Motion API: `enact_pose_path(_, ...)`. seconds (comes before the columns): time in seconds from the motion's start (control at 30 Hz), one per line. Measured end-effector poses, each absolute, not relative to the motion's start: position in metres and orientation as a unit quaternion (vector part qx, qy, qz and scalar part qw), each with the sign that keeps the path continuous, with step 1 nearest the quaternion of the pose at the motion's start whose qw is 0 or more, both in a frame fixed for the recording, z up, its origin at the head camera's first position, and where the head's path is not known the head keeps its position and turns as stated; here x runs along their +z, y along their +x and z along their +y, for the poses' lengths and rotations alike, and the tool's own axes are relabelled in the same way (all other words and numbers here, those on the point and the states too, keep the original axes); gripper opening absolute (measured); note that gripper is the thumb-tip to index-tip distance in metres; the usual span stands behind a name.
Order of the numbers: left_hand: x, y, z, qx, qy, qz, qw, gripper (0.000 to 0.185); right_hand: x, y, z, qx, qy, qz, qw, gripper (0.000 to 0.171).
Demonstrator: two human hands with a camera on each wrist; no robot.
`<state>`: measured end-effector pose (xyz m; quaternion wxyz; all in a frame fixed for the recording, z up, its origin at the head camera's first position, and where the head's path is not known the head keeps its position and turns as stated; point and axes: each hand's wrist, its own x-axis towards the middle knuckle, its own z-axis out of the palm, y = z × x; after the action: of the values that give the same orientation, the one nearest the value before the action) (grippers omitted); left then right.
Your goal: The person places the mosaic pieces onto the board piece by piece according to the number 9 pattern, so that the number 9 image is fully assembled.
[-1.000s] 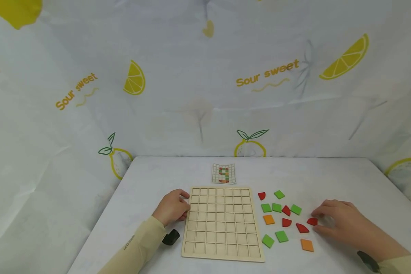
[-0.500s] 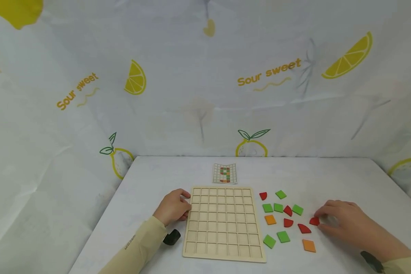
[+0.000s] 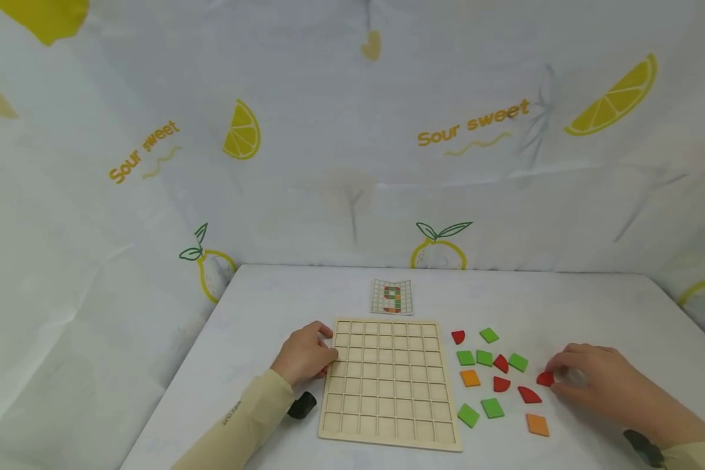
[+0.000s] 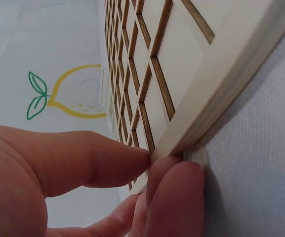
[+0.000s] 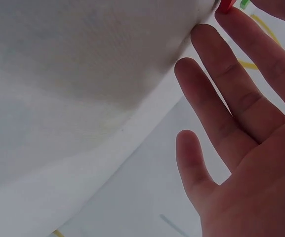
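Note:
A bare wooden grid board lies flat on the white table. My left hand pinches its left edge; in the left wrist view the thumb lies on top of the board and the fingers curl against its rim. Right of the board lie several loose tiles, green, red and orange. My right hand pinches a small red tile between thumb and forefinger at the right end of that scatter. In the right wrist view the other fingers are straight and the red tile peeks in at the top.
A small pattern card lies behind the board. Green tiles, red quarter-round tiles and orange tiles are spread between the board and my right hand. A lemon-print cloth walls in the table.
Both hands stay where they were on the board's edge and the red tile. Only the head view has shifted slightly.

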<state>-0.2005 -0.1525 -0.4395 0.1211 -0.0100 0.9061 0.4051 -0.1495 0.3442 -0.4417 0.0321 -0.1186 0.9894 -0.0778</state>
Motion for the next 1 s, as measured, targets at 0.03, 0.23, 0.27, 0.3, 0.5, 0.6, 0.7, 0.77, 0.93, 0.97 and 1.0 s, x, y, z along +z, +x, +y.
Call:
enact_pose_path(0.03,-0.439,-0.200,-0.153,0.402,-0.010,0.908,0.119,0.036,-0.441,-0.151,0.344,-0.077,-0.118,0.989,0.033,0.027)
enact_pose_path(0.23,-0.436,-0.198,-0.154,0.383,-0.016,0.918,0.104,0.035,-0.433,-0.158,0.337,-0.076,-0.131,0.988,0.022,0.029)
enact_pose_path(0.27,-0.435,-0.197,-0.155,0.381,-0.017,0.919,0.103,0.035,-0.431,-0.159,0.335,-0.076,-0.133,0.988,0.022,0.028)
enact_pose_path(0.3,-0.435,-0.197,-0.156,0.379,-0.017,0.920,0.101,0.034,-0.428,-0.161,0.333,-0.078,-0.134,0.988,0.021,0.028)
enact_pose_path(0.5,-0.435,-0.196,-0.157,0.385,-0.011,0.917,0.102,0.033,-0.413,-0.174,0.311,-0.102,-0.132,0.985,0.038,0.027)
enact_pose_path(0.6,-0.435,-0.196,-0.156,0.393,-0.011,0.914,0.102,0.033,-0.404,-0.182,0.292,-0.109,-0.130,0.984,0.052,0.029)
enact_pose_path(0.7,-0.435,-0.197,-0.155,0.399,-0.014,0.911,0.104,0.034,-0.397,-0.191,0.269,-0.122,-0.147,0.980,0.055,0.027)
enact_pose_path(0.77,-0.435,-0.197,-0.154,0.403,-0.015,0.909,0.106,0.034,-0.394,-0.195,0.254,-0.134,-0.163,0.976,0.053,0.024)
enact_pose_path(0.93,-0.435,-0.197,-0.153,0.410,-0.014,0.905,0.110,0.034,-0.391,-0.208,0.224,-0.155,-0.207,0.965,0.041,0.019)
enact_pose_path(0.97,-0.435,-0.197,-0.153,0.411,-0.013,0.905,0.111,0.034,-0.390,-0.210,0.218,-0.156,-0.212,0.964,0.041,0.019)
enact_pose_path(1.0,-0.434,-0.197,-0.153,0.412,-0.014,0.904,0.112,0.034,-0.390,-0.212,0.212,-0.157,-0.218,0.962,0.039,0.018)
